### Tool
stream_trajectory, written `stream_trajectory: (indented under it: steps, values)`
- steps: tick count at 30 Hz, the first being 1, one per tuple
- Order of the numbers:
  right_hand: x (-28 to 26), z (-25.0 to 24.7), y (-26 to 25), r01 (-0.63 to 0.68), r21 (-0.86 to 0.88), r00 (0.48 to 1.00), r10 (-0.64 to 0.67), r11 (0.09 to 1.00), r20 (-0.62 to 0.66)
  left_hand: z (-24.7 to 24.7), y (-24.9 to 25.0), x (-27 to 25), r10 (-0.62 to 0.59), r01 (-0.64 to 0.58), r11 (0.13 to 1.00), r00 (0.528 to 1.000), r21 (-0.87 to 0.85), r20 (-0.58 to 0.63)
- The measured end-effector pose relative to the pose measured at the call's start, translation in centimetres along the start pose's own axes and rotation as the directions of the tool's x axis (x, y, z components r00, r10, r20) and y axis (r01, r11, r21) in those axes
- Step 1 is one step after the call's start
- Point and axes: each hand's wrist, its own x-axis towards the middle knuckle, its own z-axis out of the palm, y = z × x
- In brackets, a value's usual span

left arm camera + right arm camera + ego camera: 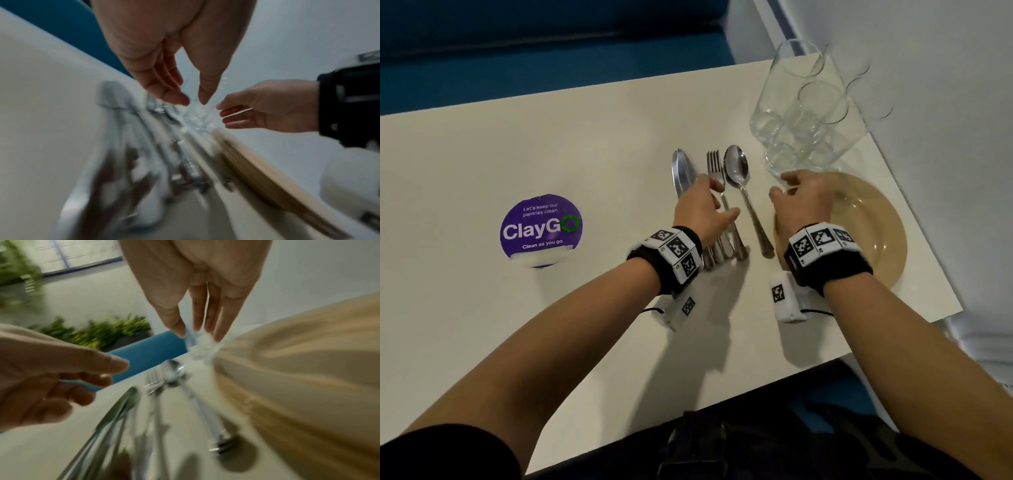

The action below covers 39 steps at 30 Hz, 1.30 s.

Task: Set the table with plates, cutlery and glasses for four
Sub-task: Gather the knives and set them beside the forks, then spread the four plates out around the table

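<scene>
Fingers [722, 216] of my left hand [703, 209] are hanging loosely spread above the forks [717, 192], holding nothing. I'm reaching my right hand [803, 202] over the plates [873, 240], fingertips [218, 335] straight at the nearest glass [780, 157].

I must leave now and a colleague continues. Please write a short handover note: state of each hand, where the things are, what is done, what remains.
Left hand: open above the steel forks, holding nothing.
Right hand: open, fingertips at the clear drinking glasses; no grip yet.
Things: steel knives, forks and steel spoons lie in bundles on the white table. The glasses are clustered behind the stacked beige round plates, at the right.
Done: nothing laid out.
Left: four places with plate, cutlery, glass.
</scene>
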Motion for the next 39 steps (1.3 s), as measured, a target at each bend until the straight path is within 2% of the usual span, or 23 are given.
stream_trajectory:
  steps: [2,5,7,9,11,12,15,17,18,21,25,29,33,36,39]
  values:
    - [-0.1,-2.0,2.1,-0.057,0.011,0.993,0.058,0.998,-0.107,2.3,2.2,-0.1,0.068,-0.071,0.997,0.994,0.03,0.085]
    - [-0.4,-4.8,6.7,-0.282,-0.178,0.951,0.251,0.943,-0.178,5.9,4.2,-0.2,0.099,-0.135,0.978,0.972,0.159,0.215]
    - [-0.8,-6.1,9.8,-0.454,-0.187,0.886,0.418,0.871,-0.202,7.8,5.0,-0.5,0.073,-0.152,0.949,0.958,0.276,0.278]
    - [-1.4,-6.9,12.0,-0.575,-0.115,0.815,0.556,0.81,-0.162,9.0,5.5,-0.7,0.039,-0.144,0.928,0.955,0.343,0.296]
    - [-1.8,-7.1,13.4,-0.627,-0.051,0.779,0.623,0.778,-0.075,9.5,5.9,-0.8,-0.016,-0.084,0.938,0.959,0.337,0.283]
    - [-2.0,-7.1,13.7,-0.626,-0.04,0.779,0.624,0.779,-0.051,9.5,5.9,-0.8,-0.046,-0.046,0.945,0.962,0.325,0.271]
    - [-2.6,-7.2,13.6,-0.637,0.072,0.763,0.641,0.768,-0.082,8.6,5.6,-0.9,-0.083,0.012,0.964,0.963,0.266,0.255]
    - [-3.1,-7.4,13.1,-0.637,0.194,0.74,0.662,0.746,-0.119,7.4,5.1,-1.3,-0.028,-0.013,0.987,0.968,0.162,0.249]
    - [-3.4,-7.4,12.9,-0.632,0.234,0.735,0.667,0.739,-0.123,6.6,4.8,-1.7,-0.032,0.015,0.997,0.969,0.074,0.244]
    - [-4.6,-7.0,11.6,-0.606,0.288,0.756,0.649,0.742,-0.082,3.6,3.6,-2.6,-0.106,0.139,0.978,0.974,-0.159,0.2]
    - [-6.3,-5.1,6.6,-0.53,0.29,0.832,0.554,0.797,-0.001,-2.1,1.0,-3.3,-0.124,0.16,0.896,0.986,-0.414,0.111]
    - [-8.0,-1.7,0.6,-0.459,0.272,0.888,0.446,0.846,0.11,-9.2,-3.2,-4.7,-0.155,0.121,0.89,0.987,-0.439,-0.041]
    - [-9.7,1.7,-4.5,-0.416,0.295,0.909,0.38,0.86,0.173,-15.8,-8.2,-7.5,-0.205,0.112,0.865,0.969,-0.489,-0.14]
    - [-11.2,3.8,-7.4,-0.359,0.355,0.933,0.33,0.863,0.141,-20.3,-12.2,-9.9,-0.207,0.109,0.861,0.967,-0.498,-0.146]
    - [-12.6,5.3,-9.2,-0.297,0.37,0.954,0.292,0.88,0.07,-22.9,-15.9,-12.1,-0.253,0.167,0.879,0.957,-0.446,-0.14]
